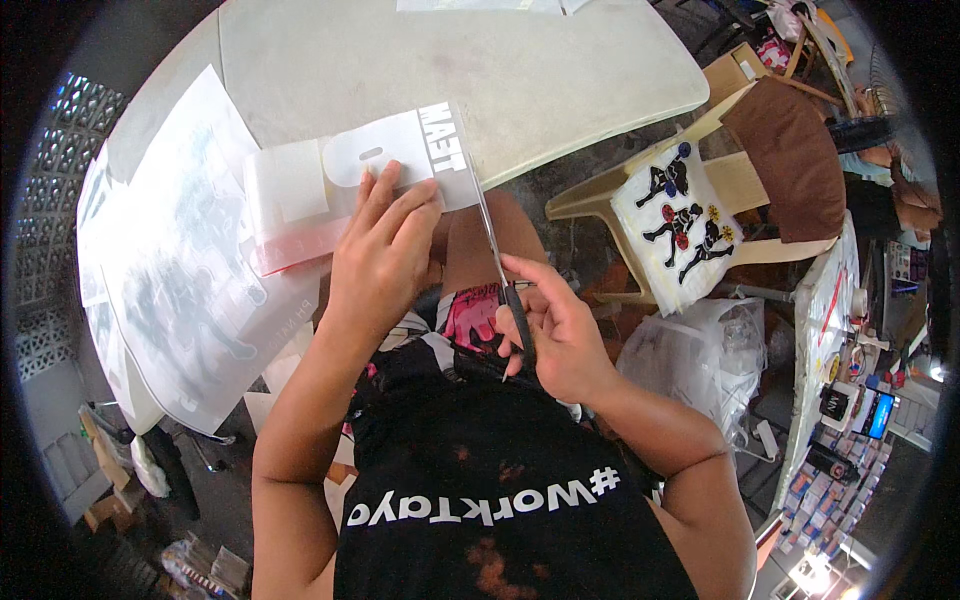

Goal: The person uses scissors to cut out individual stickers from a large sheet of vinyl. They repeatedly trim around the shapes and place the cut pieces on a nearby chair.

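My left hand [390, 232] lies with its fingers spread flat on a stack of transfer film sheets [289, 225] at the table's edge. The top sheet carries white shapes and white block lettering [441, 139]. My right hand [551, 326] is closed round the black handles of a pair of scissors [491, 229]. Their long metal blades point up along the right edge of the lettered sheet; whether they touch the film is not clear. Large translucent printed sheets [180, 262] spread over the table to the left of my left hand.
A pale table [525, 67] stretches ahead. To the right, a beige plastic chair [585, 199] holds a brown cloth [787, 157] and a printed sheet with black figures [682, 217]. Below it hangs a clear plastic bag [697, 360]. A second table [814, 322] stands far right.
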